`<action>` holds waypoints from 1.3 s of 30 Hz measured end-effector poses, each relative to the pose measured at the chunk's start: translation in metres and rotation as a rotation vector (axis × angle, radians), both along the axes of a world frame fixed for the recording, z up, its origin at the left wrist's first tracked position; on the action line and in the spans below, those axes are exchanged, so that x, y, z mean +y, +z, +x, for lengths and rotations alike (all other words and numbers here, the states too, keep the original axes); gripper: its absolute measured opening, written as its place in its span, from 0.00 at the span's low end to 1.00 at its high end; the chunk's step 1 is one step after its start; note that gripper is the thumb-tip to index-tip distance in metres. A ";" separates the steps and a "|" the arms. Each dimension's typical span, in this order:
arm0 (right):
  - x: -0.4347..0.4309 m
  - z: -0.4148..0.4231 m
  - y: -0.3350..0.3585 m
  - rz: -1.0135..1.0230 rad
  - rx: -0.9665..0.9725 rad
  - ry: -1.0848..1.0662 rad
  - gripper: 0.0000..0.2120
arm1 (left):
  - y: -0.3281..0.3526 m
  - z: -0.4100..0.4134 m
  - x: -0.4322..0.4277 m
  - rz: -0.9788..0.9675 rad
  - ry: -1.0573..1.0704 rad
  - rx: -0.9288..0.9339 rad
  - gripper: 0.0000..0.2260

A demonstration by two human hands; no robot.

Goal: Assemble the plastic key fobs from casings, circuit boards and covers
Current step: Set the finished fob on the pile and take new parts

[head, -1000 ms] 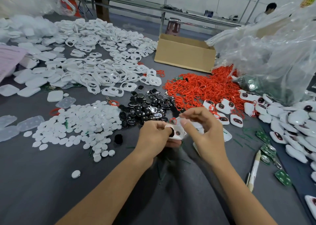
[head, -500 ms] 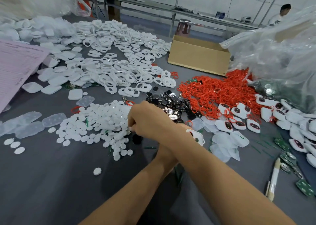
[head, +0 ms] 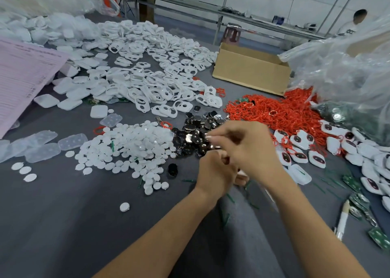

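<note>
A: Read from the left, where is the next part to be found?

B: The white discs are heaped at the left of the bench, and the black pieces are piled just to their right. That pile is spread with its long axis running from near-left to far-right. It lies just ahead of both hands and slightly to their left.

A: Which hand is placed nearer?

B: The right hand. It is crossed above the left hand, and its fingertips are drawn together over the near edge of the black pile. The view is blurred there, so it cannot be told whether a piece is pinched. The left hand is curled below, close to the bench. Whatever is gripped inside it is hidden, so the casing cannot be confirmed there.

A: And further right?

B: Finished fobs are laid out beyond the right wrist, apart from the fingertips.

A: What is changed from half a second ago?

B: Then the right hand was stretched further left, to the edge of the white discs, and a white casing was seen under the forearm. Now the reach is shifted right onto the black pile, and the casing is covered. Only a short downward pick is judged to be needed.
</note>
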State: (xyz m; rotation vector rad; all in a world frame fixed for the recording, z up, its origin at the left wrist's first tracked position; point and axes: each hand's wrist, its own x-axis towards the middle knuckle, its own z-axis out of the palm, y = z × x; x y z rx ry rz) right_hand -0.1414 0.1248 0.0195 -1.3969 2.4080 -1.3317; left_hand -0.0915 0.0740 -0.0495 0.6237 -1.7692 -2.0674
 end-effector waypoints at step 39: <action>0.068 -0.024 -0.038 0.058 -0.299 -0.235 0.14 | -0.002 -0.002 0.002 0.065 0.011 0.010 0.09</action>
